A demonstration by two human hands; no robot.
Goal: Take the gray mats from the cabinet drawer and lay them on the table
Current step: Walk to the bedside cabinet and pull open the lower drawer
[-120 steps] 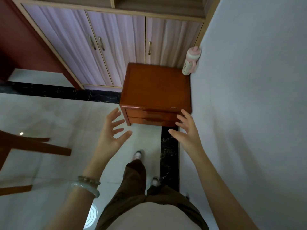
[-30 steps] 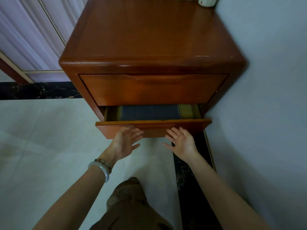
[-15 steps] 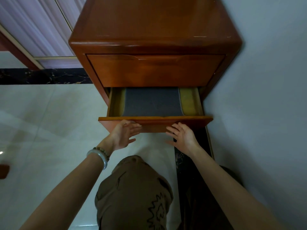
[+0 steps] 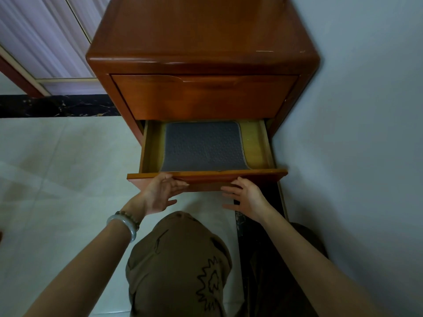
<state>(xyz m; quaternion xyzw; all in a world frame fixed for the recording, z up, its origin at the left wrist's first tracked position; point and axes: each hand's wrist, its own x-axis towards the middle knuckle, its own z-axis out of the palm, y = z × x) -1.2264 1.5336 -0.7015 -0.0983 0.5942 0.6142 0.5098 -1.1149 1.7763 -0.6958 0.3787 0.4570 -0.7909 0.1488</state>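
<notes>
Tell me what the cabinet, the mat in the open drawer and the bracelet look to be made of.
Cabinet: apparently wood, reddish-brown and glossy; faint grain and sheen show on its top.
Gray mat: seemingly a soft fabric or rubbery sheet, matte, with a dimpled texture and a pale stitched edge.
Bracelet: pale, smooth and slightly translucent, perhaps jade or glass; a beaded strand sits beside it.

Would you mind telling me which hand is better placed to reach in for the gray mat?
Probably left. The left hand rests at the drawer front directly before the gray mat; the right hand sits below, beyond its corner.
</notes>
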